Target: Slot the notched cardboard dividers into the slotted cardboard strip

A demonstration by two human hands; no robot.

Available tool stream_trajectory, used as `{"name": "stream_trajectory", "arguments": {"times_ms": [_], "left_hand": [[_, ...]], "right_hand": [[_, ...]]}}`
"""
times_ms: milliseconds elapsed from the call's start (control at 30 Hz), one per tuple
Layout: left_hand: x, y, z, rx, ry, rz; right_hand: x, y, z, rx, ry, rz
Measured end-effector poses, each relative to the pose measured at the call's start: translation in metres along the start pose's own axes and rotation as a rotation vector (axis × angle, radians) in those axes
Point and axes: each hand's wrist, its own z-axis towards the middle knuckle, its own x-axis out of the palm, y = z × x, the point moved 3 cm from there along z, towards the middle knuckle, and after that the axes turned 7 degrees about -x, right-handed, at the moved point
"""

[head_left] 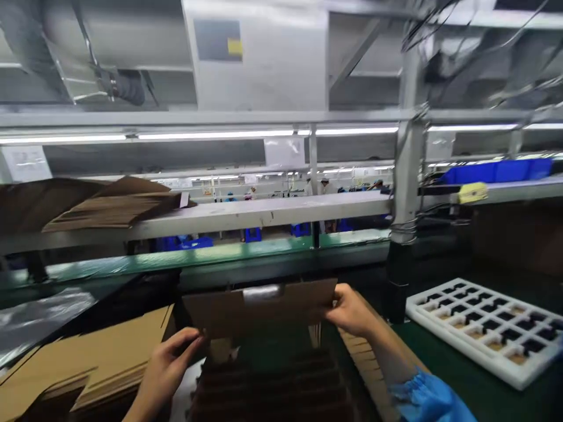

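A brown cardboard panel (285,308) stands in front of me, with a shiny pale patch at the middle of its top edge. My right hand (352,312) grips its right end between thumb and fingers. At its lower left corner, my left hand (162,369) is closed in a pinch; the fingertips are dark and blurred there. Below the panel lie dark brown ridged rows (268,390), too blurred to name. Flat cardboard sheets (118,346) are stacked beside my left hand. A blue sleeve (428,398) covers my right forearm.
A white foam tray (475,351) with many square openings lies on the right. A metal shelf (281,212) crosses ahead, bearing brown cardboard (109,202) at left and blue bins (501,171) at right. An upright post (403,193) stands right of centre. Clear plastic (48,319) lies far left.
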Motion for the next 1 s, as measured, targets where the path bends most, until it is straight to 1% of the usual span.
{"name": "stream_trajectory", "arguments": {"times_ms": [33,100,133,200,300,433,567,633,867,1000], "left_hand": [[-0.001,0.001,-0.001,-0.006,0.009,-0.006],[-0.002,0.003,-0.002,-0.036,-0.010,0.000],[-0.002,0.005,-0.002,-0.056,-0.028,-0.008],[0.001,0.012,-0.002,-0.107,-0.028,-0.024],[0.006,0.020,-0.002,-0.160,-0.020,-0.071],[0.006,0.020,-0.006,-0.160,-0.008,-0.081],[0.002,0.022,-0.013,-0.160,-0.012,-0.129],[0.000,0.022,-0.018,-0.160,-0.016,-0.135],[-0.012,0.020,-0.031,-0.151,-0.085,-0.056],[-0.012,0.020,-0.033,-0.193,-0.022,-0.039]], "right_hand": [[0.001,-0.005,0.001,0.024,-0.010,-0.028],[0.000,-0.012,0.003,0.067,-0.073,-0.134],[-0.001,-0.015,0.005,0.080,-0.109,-0.237],[-0.005,-0.017,0.009,0.100,-0.177,-0.449],[-0.009,-0.017,0.015,0.071,-0.182,-0.585],[-0.011,-0.017,0.014,0.040,-0.153,-0.583],[-0.007,-0.019,0.012,-0.006,-0.093,-0.434],[-0.007,-0.017,0.011,-0.019,-0.069,-0.396],[-0.011,-0.005,0.008,-0.064,0.005,-0.448],[-0.012,0.002,0.005,-0.061,0.020,-0.486]]}}
